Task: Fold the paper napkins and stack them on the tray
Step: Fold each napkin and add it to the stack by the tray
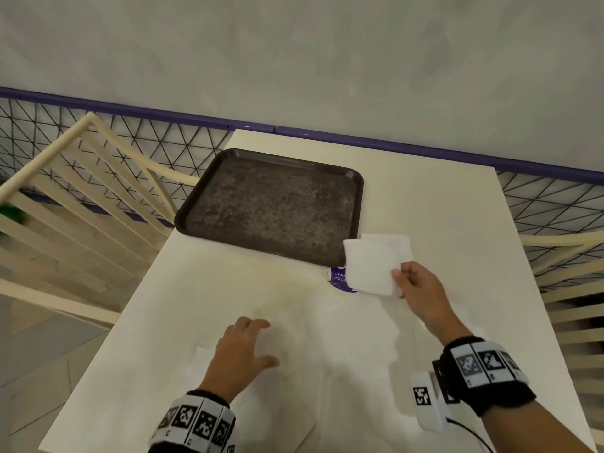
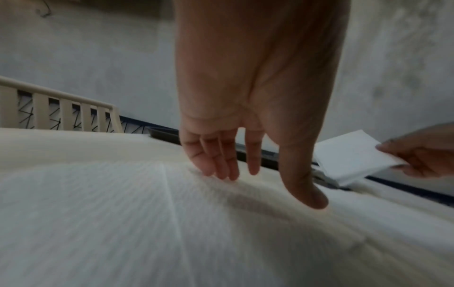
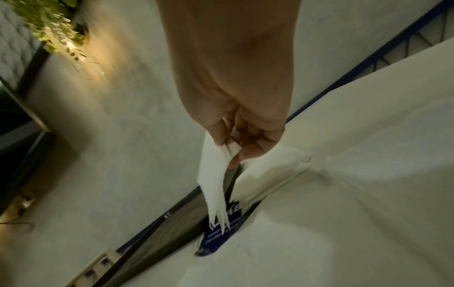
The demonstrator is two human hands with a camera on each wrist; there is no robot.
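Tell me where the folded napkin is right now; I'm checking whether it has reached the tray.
In the head view the folded napkin is pinched by the right hand, just off the brown tray's near-right corner, above a blue-printed napkin pack.

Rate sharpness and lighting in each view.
Head view: evenly lit, mostly sharp, railing lines bowed by the wide lens. Left wrist view: dim, left hand and unfolded napkin soft. Right wrist view: dark, streaked with motion blur around the folded napkin; warm glare upper left.
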